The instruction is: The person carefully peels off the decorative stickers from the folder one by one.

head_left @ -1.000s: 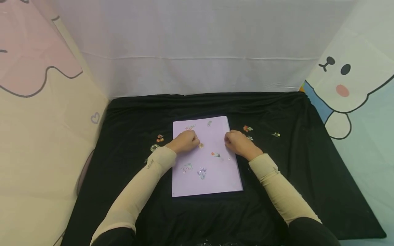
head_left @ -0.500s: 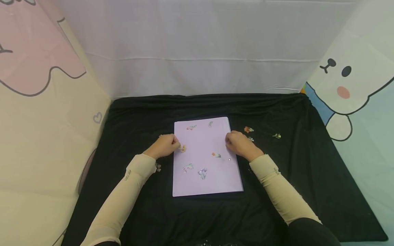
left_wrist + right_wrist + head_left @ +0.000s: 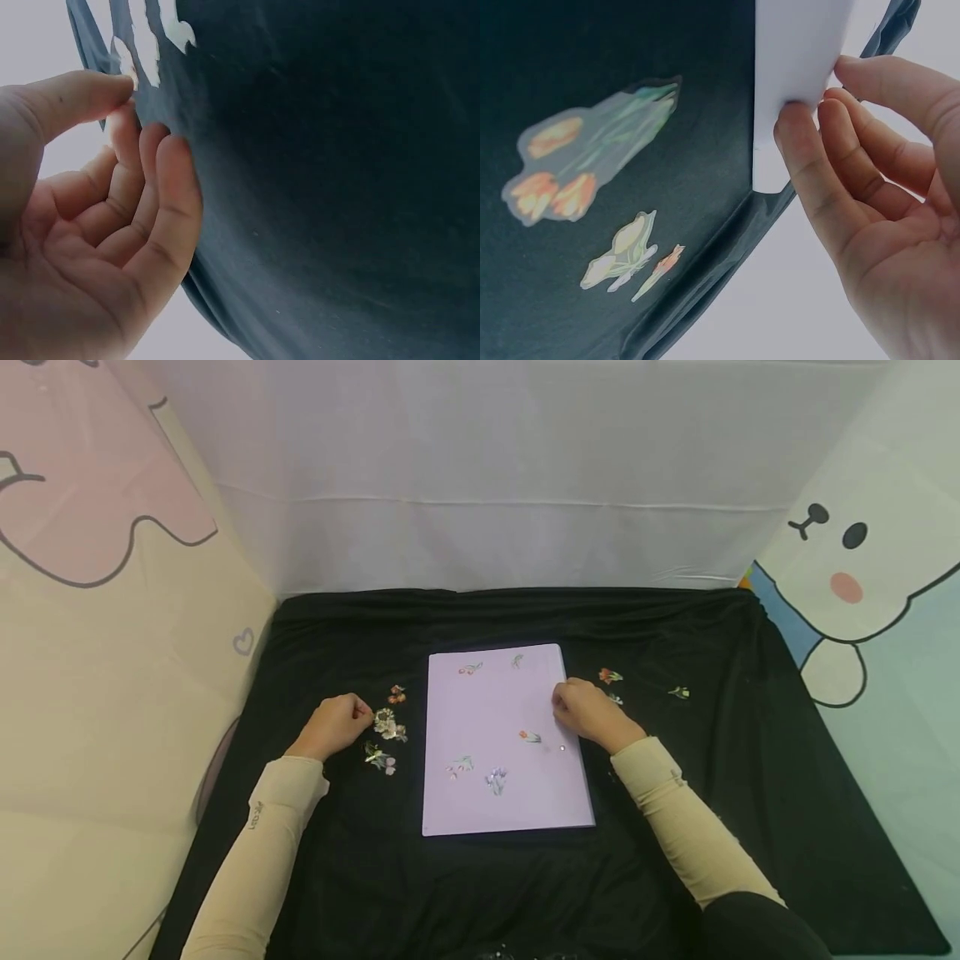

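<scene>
A pale purple sheet or folder point(image 3: 487, 810) with several flower stickers on it, such as an orange tulip sticker point(image 3: 530, 737), lies on black cloth. My left hand point(image 3: 330, 727) is left of it, beside a small cluster of stickers point(image 3: 390, 727). Its thumb and index fingertip pinch a small flower sticker point(image 3: 126, 64), which is partly hidden by the thumb. My right hand point(image 3: 592, 710) rests on the sheet's right edge. In the right wrist view its loosely bent fingers point(image 3: 802, 142) touch the sheet, and nothing shows between them and the thumb.
An orange-red flower sticker point(image 3: 397, 694) lies above the left cluster, and green and pinkish stickers point(image 3: 379, 758) lie below it. Right of the sheet are a tulip sticker point(image 3: 610, 676) and a yellow flower sticker point(image 3: 679, 692). Fabric walls point(image 3: 487, 543) stand behind and beside the cloth.
My left hand has moved left from the sheet's middle, carrying a yellowish flower sticker off it to the cluster on the cloth. My right hand has stayed at the sheet's right edge.
</scene>
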The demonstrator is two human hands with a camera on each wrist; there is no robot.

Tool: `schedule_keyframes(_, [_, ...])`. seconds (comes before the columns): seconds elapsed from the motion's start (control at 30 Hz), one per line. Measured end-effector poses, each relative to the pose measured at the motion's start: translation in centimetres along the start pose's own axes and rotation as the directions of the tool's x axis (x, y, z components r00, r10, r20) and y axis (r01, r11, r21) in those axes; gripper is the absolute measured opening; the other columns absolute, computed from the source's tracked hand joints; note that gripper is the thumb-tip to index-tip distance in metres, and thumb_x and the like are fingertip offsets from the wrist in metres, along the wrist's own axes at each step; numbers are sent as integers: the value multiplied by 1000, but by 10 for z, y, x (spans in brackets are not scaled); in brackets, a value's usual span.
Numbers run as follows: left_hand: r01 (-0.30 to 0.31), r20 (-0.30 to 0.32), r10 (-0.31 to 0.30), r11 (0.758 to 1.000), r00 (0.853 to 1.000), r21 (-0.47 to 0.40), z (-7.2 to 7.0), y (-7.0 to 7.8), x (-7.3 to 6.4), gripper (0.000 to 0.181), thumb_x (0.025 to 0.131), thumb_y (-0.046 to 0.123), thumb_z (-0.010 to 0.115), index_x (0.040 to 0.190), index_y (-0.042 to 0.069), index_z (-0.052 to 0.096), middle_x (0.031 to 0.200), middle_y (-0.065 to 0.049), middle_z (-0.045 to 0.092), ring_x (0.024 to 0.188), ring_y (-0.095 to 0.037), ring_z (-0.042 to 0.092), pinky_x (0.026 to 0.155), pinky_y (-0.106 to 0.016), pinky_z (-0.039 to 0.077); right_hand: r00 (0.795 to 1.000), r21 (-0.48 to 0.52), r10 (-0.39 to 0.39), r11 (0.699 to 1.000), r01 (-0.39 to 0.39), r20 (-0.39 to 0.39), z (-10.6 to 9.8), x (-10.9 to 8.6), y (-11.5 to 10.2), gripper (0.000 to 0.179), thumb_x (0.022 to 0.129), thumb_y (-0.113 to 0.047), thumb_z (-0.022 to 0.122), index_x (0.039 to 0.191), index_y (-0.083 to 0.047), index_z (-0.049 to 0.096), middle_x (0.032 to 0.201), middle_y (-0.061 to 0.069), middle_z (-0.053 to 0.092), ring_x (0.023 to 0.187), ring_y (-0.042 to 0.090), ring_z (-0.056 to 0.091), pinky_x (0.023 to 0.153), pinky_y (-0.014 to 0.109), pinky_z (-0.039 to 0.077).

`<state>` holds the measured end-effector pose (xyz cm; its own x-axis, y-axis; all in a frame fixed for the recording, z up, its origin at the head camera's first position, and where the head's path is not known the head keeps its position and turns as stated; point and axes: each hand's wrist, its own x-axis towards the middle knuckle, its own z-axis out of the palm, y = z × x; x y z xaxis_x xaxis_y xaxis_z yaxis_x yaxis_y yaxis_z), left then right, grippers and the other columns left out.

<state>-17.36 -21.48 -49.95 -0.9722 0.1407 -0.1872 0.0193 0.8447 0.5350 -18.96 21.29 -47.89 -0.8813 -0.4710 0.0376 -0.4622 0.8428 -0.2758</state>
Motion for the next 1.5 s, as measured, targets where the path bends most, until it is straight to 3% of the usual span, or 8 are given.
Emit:
schedule_keyframes(0.23, [13, -71, -13, 1000, 997, -1, -7, 0, -2, 17, 97, 18, 63, 98, 2, 69, 84, -9, 64, 67, -22, 57, 62, -38, 47, 1000, 7, 16, 1000, -16, 3, 2, -1, 2, 9, 88, -2, 68, 95, 3, 70, 90, 15, 66, 79, 25, 61, 73, 39, 54])
schedule_keyframes(0.57, [-16, -56, 17, 1000, 998, 21, -2, 19, 13, 21, 98, 21, 63, 104, 2, 68, 92, -11, 66, 75, -25, 60, 69, -42, 49, 1000, 9, 4, 1000, -4, -13, 0, -2, 1, 8, 88, -1, 68, 94, 3, 70, 89, 16, 66, 79, 26, 61, 73, 40, 54])
schedule_keyframes(0.8, [-84, -50, 85, 996, 995, 37, 11, 43, 24, 21, 98, 20, 64, 107, 1, 67, 93, -11, 67, 75, -23, 61, 70, -40, 52, 1000, 5, 3, 1000, -3, 1, 2, -1, 0, 9, 88, -3, 67, 95, 2, 69, 91, 15, 66, 80, 26, 61, 73, 40, 53])
schedule_keyframes(1.03, [-150, -11, 151, 985, 988, 80, 36, 84, 35, 21, 96, 20, 65, 108, 3, 70, 95, -8, 66, 79, -22, 61, 75, -39, 53, 999, 1, 34, 999, -34, 18, 4, -1, 1, 10, 90, -4, 67, 97, 2, 70, 92, 15, 66, 81, 25, 60, 74, 39, 54])
schedule_keyframes(1.17, [-241, 15, 241, 963, 970, 123, 57, 113, 39, 19, 95, 19, 64, 104, 5, 73, 94, -6, 67, 81, -20, 61, 78, -38, 52, 999, 2, 31, 1000, -31, 11, 3, -1, 1, 10, 90, -3, 67, 97, 2, 70, 92, 15, 66, 81, 25, 60, 74, 39, 54])
schedule_keyframes(1.5, [-460, 92, 451, 872, 888, 167, 100, 172, 37, 14, 94, 20, 67, 100, 10, 73, 84, 2, 64, 74, -12, 58, 73, -29, 50, 1000, 12, 13, 1000, -13, -10, 2, -2, 0, 8, 88, -2, 68, 94, 2, 69, 89, 14, 65, 79, 25, 61, 73, 39, 53])
